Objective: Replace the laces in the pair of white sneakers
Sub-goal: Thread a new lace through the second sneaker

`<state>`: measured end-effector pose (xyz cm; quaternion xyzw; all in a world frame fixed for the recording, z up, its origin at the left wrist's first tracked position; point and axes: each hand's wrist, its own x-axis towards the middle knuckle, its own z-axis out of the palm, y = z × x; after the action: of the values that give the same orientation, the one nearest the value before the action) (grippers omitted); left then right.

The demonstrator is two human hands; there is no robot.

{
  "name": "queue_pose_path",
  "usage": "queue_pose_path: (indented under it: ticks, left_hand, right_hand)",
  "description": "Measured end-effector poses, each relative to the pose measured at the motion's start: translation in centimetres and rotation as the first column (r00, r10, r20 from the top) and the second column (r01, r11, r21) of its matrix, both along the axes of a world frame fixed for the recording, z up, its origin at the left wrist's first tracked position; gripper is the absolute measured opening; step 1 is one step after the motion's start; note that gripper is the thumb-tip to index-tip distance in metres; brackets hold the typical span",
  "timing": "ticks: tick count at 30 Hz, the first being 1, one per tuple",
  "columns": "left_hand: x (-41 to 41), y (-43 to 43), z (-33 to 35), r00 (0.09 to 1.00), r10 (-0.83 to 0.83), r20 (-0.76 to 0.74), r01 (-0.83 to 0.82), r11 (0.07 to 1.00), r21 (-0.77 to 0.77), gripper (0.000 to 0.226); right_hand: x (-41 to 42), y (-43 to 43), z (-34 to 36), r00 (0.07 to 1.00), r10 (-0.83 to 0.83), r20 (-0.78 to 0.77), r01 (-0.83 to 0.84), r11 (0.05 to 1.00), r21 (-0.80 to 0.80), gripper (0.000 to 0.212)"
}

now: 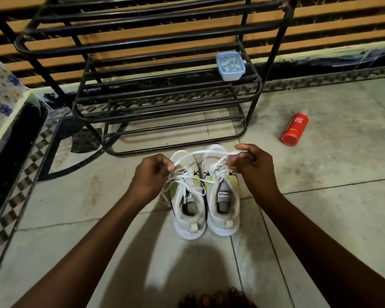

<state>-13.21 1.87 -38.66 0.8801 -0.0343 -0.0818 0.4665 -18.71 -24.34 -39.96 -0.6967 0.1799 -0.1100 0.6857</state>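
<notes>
Mid-lacing: white lace stretched between left hand and right hand, fingers pinched on it above sneakers; next, probably threading an eyelet.

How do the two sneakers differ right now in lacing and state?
The left sneaker has loose laces spilling across its tongue and side, while the right sneaker has its tongue label showing and laces only near the front. A white lace is stretched between the left hand and right hand above both. Both stand upright, side by side, heels toward the camera.
</notes>
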Motion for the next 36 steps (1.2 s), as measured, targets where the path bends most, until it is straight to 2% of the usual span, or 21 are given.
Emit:
queue_pose_path:
  ticks: [4,6,8,10,12,15,19,21,24,28,32,36]
  left_hand:
    - [-1.0,-2.5,0.4,0.997,-0.031,-0.073,0.022,0.992,-0.122,0.017]
    - [-1.6,-3.9,0.6,0.989,-0.027,-0.148,-0.002,0.98,-0.197,0.013]
    - [-2.1,-5.2,0.8,0.978,-0.018,-0.208,-0.038,0.964,-0.263,0.009]
    - [-2.7,-6.3,1.0,0.969,-0.008,-0.248,-0.079,0.937,-0.34,0.01]
    - [-2.9,-7.4,1.0,0.963,0.006,-0.269,-0.113,0.917,-0.382,0.016]
    - [-3.2,-8.7,0.7,0.966,0.031,-0.257,-0.124,0.928,-0.352,0.016]
    - [-3.8,-10.0,-0.3,0.98,0.025,-0.197,-0.074,0.966,-0.246,0.017]
    - [-4.1,-10.6,-0.8,0.982,0.036,-0.185,-0.081,0.967,-0.242,0.017]
    - [-4.6,-11.5,-1.2,0.979,0.071,-0.189,-0.124,0.95,-0.287,0.017]
    - [-5.2,-12.5,-1.6,0.975,0.159,-0.154,-0.197,0.941,-0.275,0.015]
    - [-5.5,-13.0,-2.3,0.964,0.228,-0.137,-0.257,0.933,-0.251,0.015]
    - [-5.5,-13.3,-2.9,0.973,0.213,-0.084,-0.227,0.949,-0.22,0.024]
  right_hand:
    - [-1.1,-0.2,-0.9,0.999,0.011,-0.034,-0.012,1.0,-0.028,0.053]
    - [-1.5,-0.4,-1.2,0.999,0.01,-0.045,-0.017,0.988,-0.151,0.056]
    - [-2.0,-0.5,-1.4,0.998,0.013,-0.062,-0.03,0.956,-0.291,0.044]
    - [-2.6,-0.5,-1.5,0.995,0.057,-0.076,-0.081,0.93,-0.359,0.028]
    - [-3.3,-0.3,-1.7,0.988,0.135,-0.07,-0.152,0.897,-0.415,0.027]
    - [-4.0,0.0,-2.0,0.98,0.19,-0.059,-0.195,0.857,-0.476,0.036]
    - [-4.2,0.0,-2.7,0.992,0.125,-0.018,-0.117,0.854,-0.508,0.031]
    - [-4.4,0.0,-3.0,0.998,0.062,-0.033,-0.07,0.89,-0.45,0.029]
    - [-4.5,-0.1,-3.5,0.998,-0.007,-0.067,-0.012,0.96,-0.279,0.03]
    - [-4.5,-0.2,-3.9,0.996,-0.041,-0.081,0.032,0.994,-0.108,0.033]
    - [-4.6,-0.2,-4.1,0.996,-0.051,-0.075,0.046,0.996,-0.071,0.034]
    - [-4.6,-0.2,-4.2,0.998,-0.035,-0.059,0.033,0.999,-0.039,0.035]
